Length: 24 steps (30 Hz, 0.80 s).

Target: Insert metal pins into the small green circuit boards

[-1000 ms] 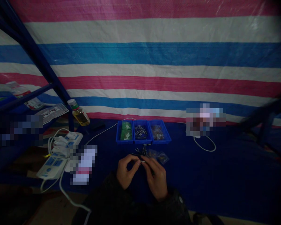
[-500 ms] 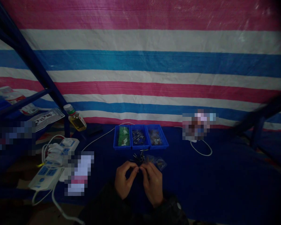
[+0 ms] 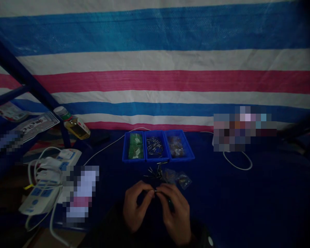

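Note:
My left hand (image 3: 137, 206) and my right hand (image 3: 176, 210) meet above the dark blue surface, each pinching with thumb and forefinger. Between their fingertips is a small thin piece, too small to make out. A dark greenish item shows partly under the right fingers. Just beyond the hands lie loose metal pins (image 3: 158, 170) and clear plastic bags (image 3: 184, 180) with small parts inside. Behind them three blue trays stand side by side: the left tray (image 3: 124, 151) holds green packets, the middle tray (image 3: 157, 159) metal pins, the right tray (image 3: 188, 148) clear bags.
At the left are power strips (image 3: 38, 198) with plugs and white cables, and a bottle (image 3: 77, 127) of yellow liquid. A blue metal frame (image 3: 38, 91) rises there. A white cable loop (image 3: 244, 168) lies at the right. A striped sheet (image 3: 155, 81) hangs behind.
The view has tilted down and come closer, so the trays and hands look larger. Both hands remain together at the fingertips, and the dark greenish item now shows under the right fingers.

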Each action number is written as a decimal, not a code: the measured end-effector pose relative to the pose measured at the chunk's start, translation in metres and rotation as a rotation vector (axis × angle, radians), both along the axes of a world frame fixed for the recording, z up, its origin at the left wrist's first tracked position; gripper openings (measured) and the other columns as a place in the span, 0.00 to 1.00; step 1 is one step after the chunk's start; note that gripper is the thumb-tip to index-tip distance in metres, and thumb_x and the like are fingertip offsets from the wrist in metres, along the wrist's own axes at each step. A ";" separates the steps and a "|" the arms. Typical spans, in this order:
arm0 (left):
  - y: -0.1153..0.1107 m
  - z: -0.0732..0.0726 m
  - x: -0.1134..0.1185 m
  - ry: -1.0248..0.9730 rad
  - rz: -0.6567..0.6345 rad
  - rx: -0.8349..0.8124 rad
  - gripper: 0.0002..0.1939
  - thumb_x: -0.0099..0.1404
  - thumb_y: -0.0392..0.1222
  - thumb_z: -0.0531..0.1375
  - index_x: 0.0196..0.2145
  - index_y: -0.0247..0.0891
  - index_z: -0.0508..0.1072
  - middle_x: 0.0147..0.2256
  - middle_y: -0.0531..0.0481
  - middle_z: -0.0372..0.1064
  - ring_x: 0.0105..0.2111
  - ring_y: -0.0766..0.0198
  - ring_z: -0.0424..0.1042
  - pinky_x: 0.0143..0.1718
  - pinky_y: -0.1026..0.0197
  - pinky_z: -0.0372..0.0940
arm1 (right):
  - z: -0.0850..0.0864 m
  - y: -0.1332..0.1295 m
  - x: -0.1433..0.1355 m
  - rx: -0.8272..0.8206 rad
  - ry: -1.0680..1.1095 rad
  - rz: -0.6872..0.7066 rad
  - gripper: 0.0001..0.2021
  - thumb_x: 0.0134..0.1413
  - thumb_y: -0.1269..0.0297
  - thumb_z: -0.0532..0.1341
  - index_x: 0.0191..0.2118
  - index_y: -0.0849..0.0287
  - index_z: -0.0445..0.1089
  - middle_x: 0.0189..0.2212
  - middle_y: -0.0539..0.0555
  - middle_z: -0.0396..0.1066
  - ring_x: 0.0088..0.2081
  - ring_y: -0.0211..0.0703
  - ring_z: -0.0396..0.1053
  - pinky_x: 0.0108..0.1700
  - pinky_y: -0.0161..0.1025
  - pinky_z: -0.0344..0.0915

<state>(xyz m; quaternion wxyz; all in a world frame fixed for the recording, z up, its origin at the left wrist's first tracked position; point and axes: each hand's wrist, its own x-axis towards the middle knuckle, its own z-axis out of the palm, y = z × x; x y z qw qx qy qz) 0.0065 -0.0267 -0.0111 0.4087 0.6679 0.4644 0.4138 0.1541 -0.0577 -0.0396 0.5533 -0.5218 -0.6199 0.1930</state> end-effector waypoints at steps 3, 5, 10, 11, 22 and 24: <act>0.000 0.001 0.000 -0.002 0.003 -0.009 0.11 0.71 0.41 0.58 0.32 0.38 0.76 0.29 0.48 0.74 0.31 0.60 0.74 0.37 0.60 0.65 | -0.001 0.000 0.001 -0.019 0.008 0.003 0.10 0.67 0.73 0.58 0.45 0.53 0.74 0.39 0.55 0.76 0.41 0.46 0.76 0.43 0.43 0.73; 0.001 0.002 0.001 0.004 -0.005 -0.013 0.10 0.71 0.41 0.58 0.32 0.38 0.76 0.29 0.48 0.74 0.31 0.60 0.74 0.37 0.61 0.65 | -0.001 0.001 0.002 -0.027 0.012 0.003 0.10 0.67 0.73 0.57 0.43 0.53 0.74 0.38 0.54 0.76 0.40 0.45 0.75 0.43 0.43 0.72; 0.001 0.000 0.000 0.024 -0.023 -0.012 0.11 0.71 0.42 0.58 0.32 0.39 0.75 0.29 0.48 0.74 0.31 0.60 0.73 0.37 0.60 0.65 | 0.001 0.004 0.000 -0.065 0.011 0.012 0.09 0.68 0.71 0.56 0.40 0.54 0.73 0.35 0.54 0.75 0.37 0.45 0.74 0.40 0.41 0.70; 0.001 -0.002 0.000 0.029 -0.023 -0.009 0.11 0.71 0.42 0.58 0.32 0.39 0.75 0.29 0.48 0.74 0.31 0.60 0.73 0.37 0.60 0.65 | 0.002 0.004 0.000 -0.072 0.007 0.019 0.09 0.69 0.70 0.55 0.38 0.55 0.72 0.34 0.54 0.74 0.36 0.44 0.73 0.38 0.41 0.69; 0.005 -0.006 0.002 0.045 0.009 -0.027 0.13 0.72 0.45 0.58 0.30 0.39 0.74 0.28 0.49 0.74 0.31 0.60 0.73 0.36 0.62 0.64 | -0.001 0.005 0.001 -0.075 0.041 0.051 0.08 0.68 0.72 0.56 0.43 0.54 0.71 0.37 0.53 0.75 0.39 0.43 0.74 0.43 0.40 0.70; 0.007 -0.004 0.002 0.045 0.014 -0.026 0.13 0.71 0.45 0.58 0.30 0.39 0.75 0.28 0.49 0.74 0.31 0.60 0.73 0.36 0.62 0.65 | 0.000 0.007 0.001 -0.069 0.023 0.052 0.09 0.68 0.73 0.55 0.41 0.54 0.71 0.35 0.53 0.74 0.38 0.43 0.74 0.42 0.40 0.70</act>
